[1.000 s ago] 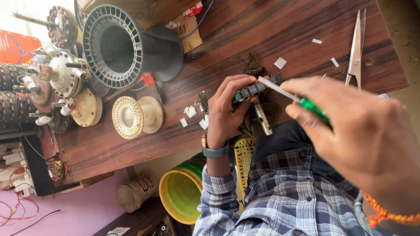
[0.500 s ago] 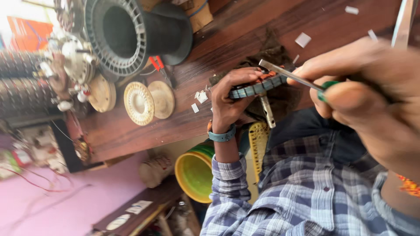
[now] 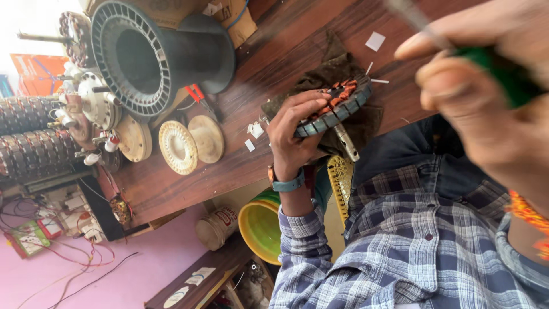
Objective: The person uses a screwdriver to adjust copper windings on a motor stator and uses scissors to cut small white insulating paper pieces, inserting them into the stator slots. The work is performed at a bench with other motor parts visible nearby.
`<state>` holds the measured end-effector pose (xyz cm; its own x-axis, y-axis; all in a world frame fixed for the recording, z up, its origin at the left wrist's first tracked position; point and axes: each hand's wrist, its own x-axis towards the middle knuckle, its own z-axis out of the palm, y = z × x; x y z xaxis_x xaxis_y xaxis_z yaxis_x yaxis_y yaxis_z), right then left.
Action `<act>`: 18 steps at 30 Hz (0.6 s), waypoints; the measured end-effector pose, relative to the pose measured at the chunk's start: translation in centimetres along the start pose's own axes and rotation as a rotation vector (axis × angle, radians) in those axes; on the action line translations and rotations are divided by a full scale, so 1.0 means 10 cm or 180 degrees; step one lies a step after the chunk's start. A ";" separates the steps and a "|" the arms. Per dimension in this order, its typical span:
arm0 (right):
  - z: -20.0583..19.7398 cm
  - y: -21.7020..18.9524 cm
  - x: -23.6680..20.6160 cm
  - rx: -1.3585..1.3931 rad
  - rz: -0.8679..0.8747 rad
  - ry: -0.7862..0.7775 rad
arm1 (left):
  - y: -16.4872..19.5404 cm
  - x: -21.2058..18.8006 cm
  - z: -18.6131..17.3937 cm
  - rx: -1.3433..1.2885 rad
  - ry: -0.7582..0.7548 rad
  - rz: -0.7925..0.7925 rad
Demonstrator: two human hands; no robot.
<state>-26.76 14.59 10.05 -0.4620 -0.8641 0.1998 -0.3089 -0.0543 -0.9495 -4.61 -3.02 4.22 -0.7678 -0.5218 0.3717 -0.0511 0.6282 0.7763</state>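
Head view: left hand [image 3: 294, 134] fingers clamp stator [image 3: 337, 106]; right hand [image 3: 486, 97] fingers pinch screwdriver [image 3: 497, 66].

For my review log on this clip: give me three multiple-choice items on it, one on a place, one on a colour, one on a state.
1. Where does the wound stator rest?
A. on the dark cloth
B. in the green tub
C. on the floor

2. What colour is the tool handle in the right hand?
A. red
B. green
C. white

3. What is the left hand doing?
A. hanging free
B. gripping the stator's rim
C. holding scissors

Answers: 1 A, cloth shows under it; 2 B, handle looks green; 3 B, fingers curl over the rim.
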 end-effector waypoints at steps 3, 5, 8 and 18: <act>-0.02 0.13 -0.14 0.0037 -0.0048 0.0149 | 0.04 0.04 -0.08 0.0391 -0.0148 0.0228; -0.05 0.21 -0.27 -0.0183 -0.0025 0.0288 | 0.02 0.13 -0.17 0.0572 -0.0232 0.0417; -0.09 0.38 -0.40 0.0055 0.0082 0.0401 | -0.04 0.27 -0.25 0.0692 -0.0088 0.0566; -0.13 0.44 -0.23 0.0127 -0.0070 0.0374 | 0.01 0.15 0.00 0.1089 -0.0222 0.0204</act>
<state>-28.12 16.99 5.76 -0.5505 -0.7980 0.2453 -0.2878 -0.0944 -0.9530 -5.75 -3.72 4.85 -0.8176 -0.4418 0.3692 -0.2034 0.8215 0.5327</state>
